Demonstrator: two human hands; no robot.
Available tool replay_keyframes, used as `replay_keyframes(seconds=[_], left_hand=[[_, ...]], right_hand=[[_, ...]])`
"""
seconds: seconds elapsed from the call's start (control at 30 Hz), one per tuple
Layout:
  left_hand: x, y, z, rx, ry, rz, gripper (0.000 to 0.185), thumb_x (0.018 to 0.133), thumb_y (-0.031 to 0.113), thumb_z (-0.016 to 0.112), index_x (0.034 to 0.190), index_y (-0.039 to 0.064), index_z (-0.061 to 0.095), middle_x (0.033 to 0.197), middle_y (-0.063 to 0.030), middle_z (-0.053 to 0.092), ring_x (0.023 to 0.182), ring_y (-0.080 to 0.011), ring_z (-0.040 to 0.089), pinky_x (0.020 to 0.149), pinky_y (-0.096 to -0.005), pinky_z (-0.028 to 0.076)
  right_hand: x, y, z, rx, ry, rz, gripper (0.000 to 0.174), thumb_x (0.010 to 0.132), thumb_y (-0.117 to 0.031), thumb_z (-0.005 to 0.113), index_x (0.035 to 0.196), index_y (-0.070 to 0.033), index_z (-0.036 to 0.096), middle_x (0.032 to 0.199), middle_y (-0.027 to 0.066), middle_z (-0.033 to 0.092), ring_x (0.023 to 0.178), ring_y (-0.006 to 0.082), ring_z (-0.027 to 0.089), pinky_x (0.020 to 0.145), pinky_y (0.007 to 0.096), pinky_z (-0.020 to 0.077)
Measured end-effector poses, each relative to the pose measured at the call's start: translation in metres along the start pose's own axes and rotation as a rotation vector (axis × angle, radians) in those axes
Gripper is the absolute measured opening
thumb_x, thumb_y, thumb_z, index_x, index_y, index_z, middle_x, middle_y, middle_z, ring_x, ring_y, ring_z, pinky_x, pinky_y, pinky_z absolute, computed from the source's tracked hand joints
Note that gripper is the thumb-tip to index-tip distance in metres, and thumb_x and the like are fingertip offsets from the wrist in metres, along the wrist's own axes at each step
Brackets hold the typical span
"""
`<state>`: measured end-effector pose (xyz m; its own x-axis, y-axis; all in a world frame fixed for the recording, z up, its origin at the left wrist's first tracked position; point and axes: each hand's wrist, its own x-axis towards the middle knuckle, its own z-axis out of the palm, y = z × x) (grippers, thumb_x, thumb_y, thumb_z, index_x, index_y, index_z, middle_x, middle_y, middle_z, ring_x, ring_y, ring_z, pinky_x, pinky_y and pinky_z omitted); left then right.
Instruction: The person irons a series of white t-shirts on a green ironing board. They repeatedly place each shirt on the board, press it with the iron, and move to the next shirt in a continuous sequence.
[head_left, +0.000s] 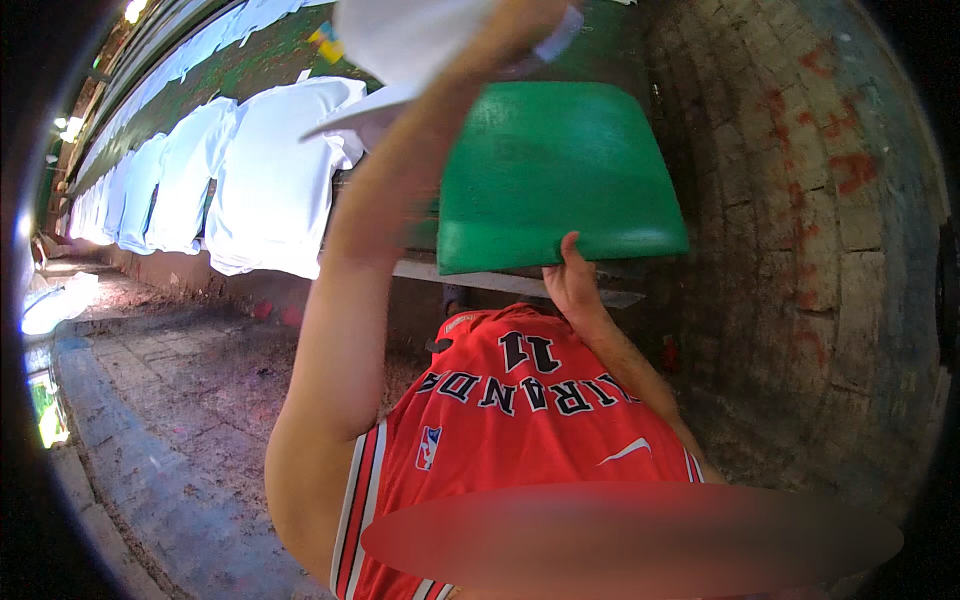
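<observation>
A smooth green board lies before me, wide at its near edge and narrower at the far end. At that near edge is my right hand, thumb over the rim and the other fingers partly hidden. My left arm reaches across to the top of the picture, where my left hand is blurred and partly cut off. A raised white cloth, blurred too, spreads about this hand and seems gripped by it; the fingers themselves are not clear. Part of the cloth hangs left of my forearm.
Several white shirts lie side by side in a row running away to the left. Under the green board runs a pale rail. A brick wall with red painted marks stands at the right. Clear plastic sits at the far left.
</observation>
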<state>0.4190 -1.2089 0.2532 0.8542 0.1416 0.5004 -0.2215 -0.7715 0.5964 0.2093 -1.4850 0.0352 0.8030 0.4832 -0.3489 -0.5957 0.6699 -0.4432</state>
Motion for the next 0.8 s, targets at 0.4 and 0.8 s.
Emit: replay_keyframes(seconds=[0.4, 0.8], left_hand=[[-0.197, -0.098, -0.008, 0.644, -0.273, -0.109, 0.07, 0.096, 0.061, 0.058, 0.137, 0.005, 0.063, 0.136, -0.0243, 0.063, 0.128, -0.0429, 0.057, 0.111, -0.0532, 0.044], [-0.222, -0.208, -0.015, -0.048, 0.376, -0.829, 0.059, 0.09, 0.04, 0.075, 0.118, -0.01, 0.063, 0.103, -0.0192, 0.073, 0.094, -0.0245, 0.07, 0.083, -0.0373, 0.055]], right_hand=[[-0.024, 0.032, 0.005, 0.076, -0.229, 0.591, 0.06, 0.101, -0.053, 0.053, 0.149, -0.017, 0.045, 0.147, 0.0101, 0.056, 0.135, 0.033, 0.052, 0.116, 0.0552, 0.0416], [-0.032, 0.038, -0.01, -0.035, -0.332, 0.783, 0.064, 0.104, -0.055, 0.046, 0.156, -0.019, 0.035, 0.157, 0.012, 0.045, 0.149, 0.0364, 0.035, 0.118, 0.0575, 0.0349]])
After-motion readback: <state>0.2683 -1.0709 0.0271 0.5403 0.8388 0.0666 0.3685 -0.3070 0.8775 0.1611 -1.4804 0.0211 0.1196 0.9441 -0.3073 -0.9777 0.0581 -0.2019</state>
